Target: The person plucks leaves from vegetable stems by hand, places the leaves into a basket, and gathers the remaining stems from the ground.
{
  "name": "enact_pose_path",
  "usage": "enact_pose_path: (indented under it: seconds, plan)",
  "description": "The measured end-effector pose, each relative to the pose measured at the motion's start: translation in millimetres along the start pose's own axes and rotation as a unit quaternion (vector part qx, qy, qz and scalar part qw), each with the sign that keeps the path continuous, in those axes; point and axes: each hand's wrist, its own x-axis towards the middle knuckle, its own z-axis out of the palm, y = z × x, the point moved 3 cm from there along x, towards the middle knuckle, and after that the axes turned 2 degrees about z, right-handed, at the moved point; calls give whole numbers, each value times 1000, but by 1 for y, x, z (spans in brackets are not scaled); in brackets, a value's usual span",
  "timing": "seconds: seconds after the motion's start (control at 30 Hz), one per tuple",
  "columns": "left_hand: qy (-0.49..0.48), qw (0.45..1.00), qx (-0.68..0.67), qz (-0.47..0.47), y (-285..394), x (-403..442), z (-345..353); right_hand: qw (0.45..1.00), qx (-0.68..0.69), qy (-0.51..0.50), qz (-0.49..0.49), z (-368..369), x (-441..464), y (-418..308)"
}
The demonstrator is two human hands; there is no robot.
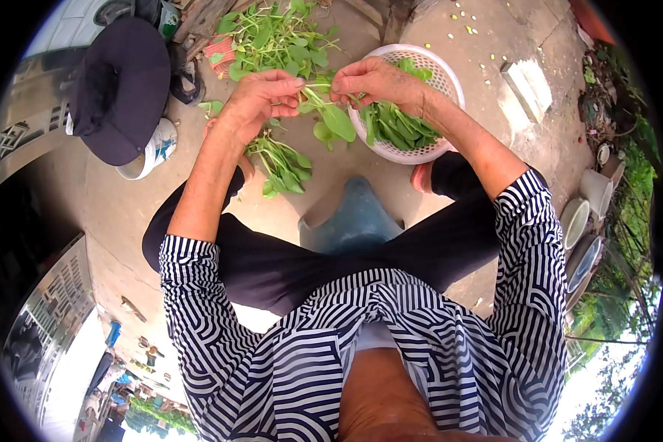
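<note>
Head view: left hand [261, 103] and right hand [379, 81] pinch a leafy green sprig [337, 122] beside a pale basket [442, 70] of leaves [399, 128].

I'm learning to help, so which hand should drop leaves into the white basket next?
Probably the right hand: in this view it overlaps the perforated white basket, while the left hand is farther away, across the held leafy greens.

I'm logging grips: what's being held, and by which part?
Leafy greens, by their pale stems, in the left hand; the right hand hides its exact hold behind its fingers.
</note>
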Motion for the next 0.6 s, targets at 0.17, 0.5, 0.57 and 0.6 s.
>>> enact_pose_path:
  seconds: [0.17, 0.5, 0.57, 0.6]
  plan:
    - [-43, 999, 10, -12, 3, -2, 2, 998, -16, 18, 49, -6, -1, -2]
    - [-46, 999, -23, -1, -5, 3, -2, 997, -46, -50, 40, -2, 3, 4]
    - [-51, 998, -24, 3, -7, 4, -3, 999, -8, -34, 41, -3, 4, 6]
    - [-48, 998, -27, 3, -6, 4, -2, 999, -8, -33, 40, -3, 5, 6]
